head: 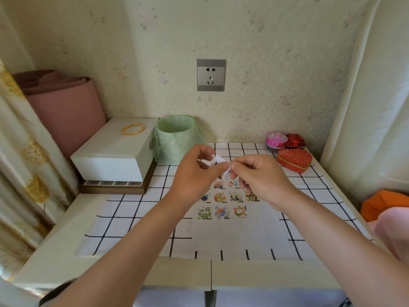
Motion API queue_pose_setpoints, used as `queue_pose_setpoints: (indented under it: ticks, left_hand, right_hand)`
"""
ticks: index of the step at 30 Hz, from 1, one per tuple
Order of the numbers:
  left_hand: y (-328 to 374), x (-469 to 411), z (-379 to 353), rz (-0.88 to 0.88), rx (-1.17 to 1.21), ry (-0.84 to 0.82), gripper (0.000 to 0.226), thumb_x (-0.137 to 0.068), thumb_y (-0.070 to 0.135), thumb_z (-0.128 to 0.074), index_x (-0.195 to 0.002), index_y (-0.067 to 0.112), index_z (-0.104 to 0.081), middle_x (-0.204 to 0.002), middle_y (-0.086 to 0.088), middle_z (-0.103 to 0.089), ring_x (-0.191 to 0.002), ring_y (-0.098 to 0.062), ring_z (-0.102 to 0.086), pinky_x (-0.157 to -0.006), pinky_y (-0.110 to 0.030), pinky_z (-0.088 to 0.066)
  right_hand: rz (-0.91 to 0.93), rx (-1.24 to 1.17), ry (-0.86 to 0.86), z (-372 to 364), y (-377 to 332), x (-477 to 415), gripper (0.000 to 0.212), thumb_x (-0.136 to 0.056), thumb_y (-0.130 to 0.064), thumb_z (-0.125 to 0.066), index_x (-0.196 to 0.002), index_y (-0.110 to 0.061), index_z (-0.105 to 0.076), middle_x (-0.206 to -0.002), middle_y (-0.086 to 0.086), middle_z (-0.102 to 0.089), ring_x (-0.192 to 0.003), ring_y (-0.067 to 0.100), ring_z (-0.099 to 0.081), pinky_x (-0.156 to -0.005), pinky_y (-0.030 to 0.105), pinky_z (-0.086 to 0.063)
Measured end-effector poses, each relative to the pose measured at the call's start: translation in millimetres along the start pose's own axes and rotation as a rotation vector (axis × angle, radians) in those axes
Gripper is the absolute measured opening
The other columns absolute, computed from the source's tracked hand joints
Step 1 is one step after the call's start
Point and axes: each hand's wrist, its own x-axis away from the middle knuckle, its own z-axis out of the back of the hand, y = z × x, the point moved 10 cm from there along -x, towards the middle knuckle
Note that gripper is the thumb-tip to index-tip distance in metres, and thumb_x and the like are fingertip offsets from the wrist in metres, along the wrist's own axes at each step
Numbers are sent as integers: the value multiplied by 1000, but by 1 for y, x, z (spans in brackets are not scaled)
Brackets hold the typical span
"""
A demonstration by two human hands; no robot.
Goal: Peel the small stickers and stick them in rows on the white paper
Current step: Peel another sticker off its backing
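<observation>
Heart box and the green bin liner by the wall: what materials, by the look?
Heart box: seemingly red brocade fabric over a rigid shell; woven gold pattern, satin sheen, gold metallic-looking seam band. Bin liner: thin translucent green plastic film; crinkled, glossy, folded over the rim.

Top sticker rows (218,185) — partly hidden

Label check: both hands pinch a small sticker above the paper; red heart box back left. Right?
No. Head view: the red heart box sits back right. Left hand and right hand do pinch the small sticker above the white paper.
</observation>
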Motion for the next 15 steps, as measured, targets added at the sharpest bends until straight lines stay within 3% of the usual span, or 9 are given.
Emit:
queue_pose_setpoints:
  ticks: [4,7,11,15]
  left_hand:
    - [14,2,3,-158,-133,55,16,-81,31,-80,-83,30,-64,-93,9,-63,-72,-10,-56,-62,-14,-46]
    - [11,1,4,-168,-224,60,6,-84,32,-77,-81,36,-73,-97,16,-64,-84,-2,-59,-73,-12,-43]
    - [1,-2,-5,-26,-38,-60,11,-87,23,-74,-82,33,-77,-83,11,-75,-74,-6,-67,-72,-21,-54]
    - [-4,2,-12,72,50,-110,9,-89,20,-72,-85,24,-79,-81,6,-77,-79,-13,-73,-71,-27,-60]
  right_hand:
    - [-2,-12,52,3,1,-1,18,-97,-15,-60,-87,-16,-75,-71,-5,-72,-51,9,-54,-48,25,-43]
    - [11,0,86,6,-1,-1,20,-96,-12,-60,-86,-16,-76,-70,-6,-72,-49,7,-54,-46,17,-43]
    - [25,44,86,4,-2,-1,20,-95,-15,-61,-83,-17,-76,-67,-9,-71,-49,6,-54,-47,14,-42]
    - [84,138,91,4,-7,-1,22,-95,-17,-61,-79,-17,-77,-71,-4,-73,-50,3,-55,-49,15,-42]
